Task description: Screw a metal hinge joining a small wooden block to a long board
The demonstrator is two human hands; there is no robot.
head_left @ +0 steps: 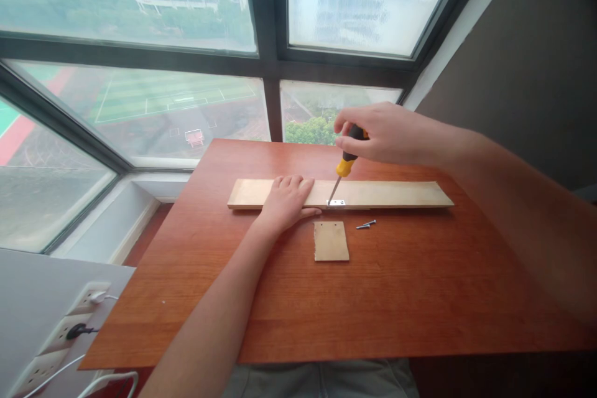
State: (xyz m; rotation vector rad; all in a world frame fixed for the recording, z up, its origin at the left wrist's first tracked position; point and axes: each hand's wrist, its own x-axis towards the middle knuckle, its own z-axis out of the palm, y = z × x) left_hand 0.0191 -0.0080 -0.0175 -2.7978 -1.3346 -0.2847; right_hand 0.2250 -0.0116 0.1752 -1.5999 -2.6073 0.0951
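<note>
Metal plate [339, 203] beneath a leaning screwdriver [344, 166]

Small and bright, the plate lay at the near edge of a pale wooden board [396, 193], roughly midway along it. The screwdriver's tip met the plate's left end, its shaft leaning right; what the tip engaged was too small to tell. Skidding was the chief hazard, since so tilted a shaft was likely to seat poorly. The right hand [368, 130] was clamped around the dark handle. The left hand [286, 200] was spread on the board just left of the plate, its fingers holding nothing and its thumb along the near edge; a tip skidding leftward could have struck that thumb. Because this hand steadied one side only, uneven force might have swivelled the board. Nearer lay a small wooden piece [331, 242] and, to its right, two loose screws [364, 226], which a knock could have set rolling across the smooth, reddish table [326, 311].
</note>
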